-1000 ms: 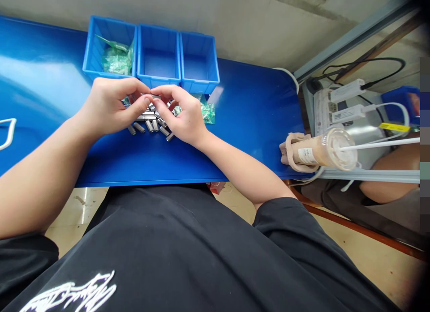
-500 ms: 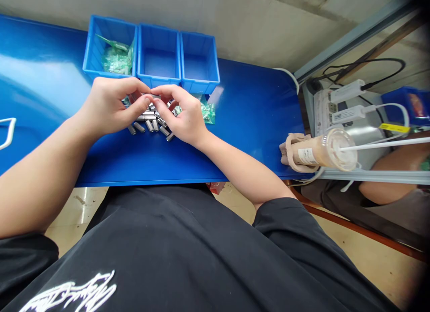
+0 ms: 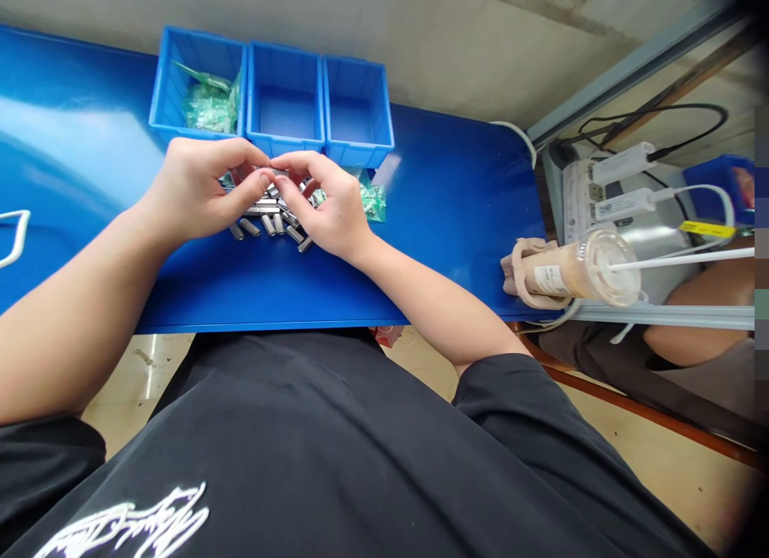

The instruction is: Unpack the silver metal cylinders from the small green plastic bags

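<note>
My left hand [image 3: 195, 188] and my right hand [image 3: 333, 206] meet fingertip to fingertip above a pile of small grey metal cylinders [image 3: 270, 222] on the blue table [image 3: 456, 214]. Both hands are closed in a pinch around a small part between them, too small to name. A clear bag of green parts [image 3: 371, 199] lies on the table just beyond my right hand.
Three blue bins stand at the table's back: the left bin [image 3: 198, 86] holds bags of green parts, the middle bin [image 3: 283, 98] and right bin [image 3: 356, 110] look bare. A lidded drink cup with a straw [image 3: 577, 274] lies at the right edge. Chargers and cables [image 3: 618, 182] sit further right.
</note>
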{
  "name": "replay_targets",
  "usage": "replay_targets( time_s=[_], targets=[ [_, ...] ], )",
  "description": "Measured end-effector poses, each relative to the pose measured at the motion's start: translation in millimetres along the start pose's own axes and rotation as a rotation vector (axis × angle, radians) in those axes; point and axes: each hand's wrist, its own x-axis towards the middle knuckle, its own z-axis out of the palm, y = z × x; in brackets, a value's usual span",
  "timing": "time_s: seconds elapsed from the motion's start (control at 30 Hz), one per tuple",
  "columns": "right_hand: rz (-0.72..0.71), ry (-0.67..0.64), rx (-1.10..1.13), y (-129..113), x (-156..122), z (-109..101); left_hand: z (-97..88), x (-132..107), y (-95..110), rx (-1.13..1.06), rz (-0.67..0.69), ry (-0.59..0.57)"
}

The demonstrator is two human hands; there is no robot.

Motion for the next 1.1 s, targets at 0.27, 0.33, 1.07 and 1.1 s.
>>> replay_targets(
  time_s=[0.27,0.33,1.07,1.1],
  targets=[
    [-0.012,-0.041,-0.023,3.8,-0.4,1.4,0.7,0.4,1.2,-0.015,0.040,0.022],
    [-0.018,-0.057,-0.037,4.2,-0.7,1.6,0.7,0.2,0.5,-0.006,0.021,0.017],
    [0.001,-0.057,-0.018,1.4,0.2,0.6,1.8,1.4,0.9,0.002,0.020,0.027],
    [0.001,-0.060,-0.017,1.6,0.1,0.8,1.8,1.3,0.8,0.002,0.021,0.026]
  ],
)
